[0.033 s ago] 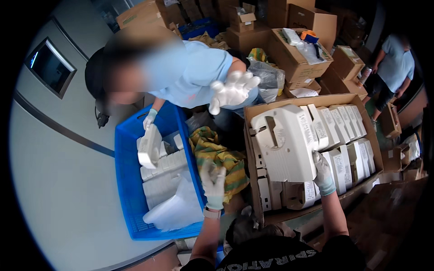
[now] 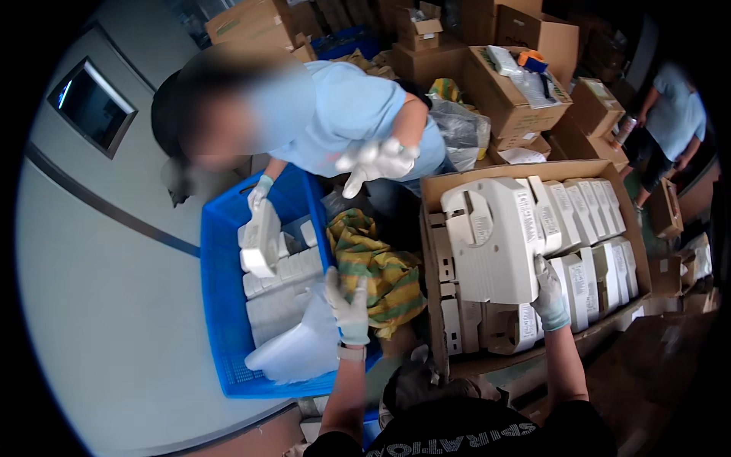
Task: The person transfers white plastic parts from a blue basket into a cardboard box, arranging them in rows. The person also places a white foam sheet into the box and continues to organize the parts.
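My right hand (image 2: 550, 295), in a white glove, is closed on the lower right edge of a large white plastic housing (image 2: 495, 263). The housing lies tilted over rows of similar white housings (image 2: 582, 278) in an open cardboard box (image 2: 638, 263). My left hand (image 2: 348, 311), also gloved, is held open with fingers apart beside the right wall of a blue crate (image 2: 212, 335). Nothing is in it. Inside the crate are white parts (image 2: 280, 308) and a translucent white sheet (image 2: 293, 350). Across from me, a person's gloved hand (image 2: 261, 190) grips a white plastic part (image 2: 261, 238) over the crate.
The co-worker's other gloved hand (image 2: 378, 165) hovers between crate and box. A yellow-green striped sack (image 2: 373, 266) lies between the two containers. Stacked cartons (image 2: 521, 99) fill the back. Another person (image 2: 674, 114) stands at far right, and a pale wall (image 2: 114, 274) borders the left.
My left hand has shifted slightly left, toward the crate wall. The co-worker's free hand has moved left and turned. My right hand keeps hold of the housing.
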Tool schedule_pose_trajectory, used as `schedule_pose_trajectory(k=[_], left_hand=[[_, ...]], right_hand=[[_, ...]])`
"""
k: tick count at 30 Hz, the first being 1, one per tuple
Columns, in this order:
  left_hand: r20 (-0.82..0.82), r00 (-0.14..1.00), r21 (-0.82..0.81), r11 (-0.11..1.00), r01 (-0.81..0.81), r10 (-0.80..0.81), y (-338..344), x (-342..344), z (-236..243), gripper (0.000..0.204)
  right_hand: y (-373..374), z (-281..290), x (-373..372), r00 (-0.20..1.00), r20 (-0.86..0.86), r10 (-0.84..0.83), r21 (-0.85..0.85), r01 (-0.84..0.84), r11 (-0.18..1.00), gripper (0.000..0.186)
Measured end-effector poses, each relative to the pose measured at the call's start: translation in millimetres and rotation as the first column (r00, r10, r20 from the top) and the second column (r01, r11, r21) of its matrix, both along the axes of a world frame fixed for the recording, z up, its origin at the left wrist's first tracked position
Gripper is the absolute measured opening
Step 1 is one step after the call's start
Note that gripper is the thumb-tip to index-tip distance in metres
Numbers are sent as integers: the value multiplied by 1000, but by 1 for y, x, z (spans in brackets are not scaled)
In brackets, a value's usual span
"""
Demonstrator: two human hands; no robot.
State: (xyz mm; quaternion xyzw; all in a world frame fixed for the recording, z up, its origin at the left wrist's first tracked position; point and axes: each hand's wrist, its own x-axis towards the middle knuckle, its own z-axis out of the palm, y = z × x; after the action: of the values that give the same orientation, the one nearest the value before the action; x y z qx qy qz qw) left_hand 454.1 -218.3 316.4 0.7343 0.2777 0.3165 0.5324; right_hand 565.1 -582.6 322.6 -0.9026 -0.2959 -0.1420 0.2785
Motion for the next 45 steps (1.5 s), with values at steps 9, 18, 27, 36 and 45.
schedule_pose_trajectory(k=[9, 18, 27, 36, 45], left_hand=[[6, 982, -57, 981, -186, 187, 116, 80, -6, 88], [250, 948, 314, 909, -274, 199, 70, 127, 59, 36], [-523, 178, -230, 339, 912, -833, 35, 117, 139, 97], [-741, 640, 429, 593, 682, -201, -84, 63, 148, 83], [-631, 730, 771, 110, 627, 263, -130, 64, 174, 81]], right_hand=[[134, -46, 71, 644, -717, 266, 569, 321, 757, 51], [144, -80, 59, 798, -437, -414, -138, 396, 908, 69], [145, -61, 95, 932, -305, -193, -496, 17, 868, 51], [122, -39, 82, 767, -521, -374, -272, 266, 925, 59], [121, -33, 75, 742, -560, -368, -184, 321, 929, 74]])
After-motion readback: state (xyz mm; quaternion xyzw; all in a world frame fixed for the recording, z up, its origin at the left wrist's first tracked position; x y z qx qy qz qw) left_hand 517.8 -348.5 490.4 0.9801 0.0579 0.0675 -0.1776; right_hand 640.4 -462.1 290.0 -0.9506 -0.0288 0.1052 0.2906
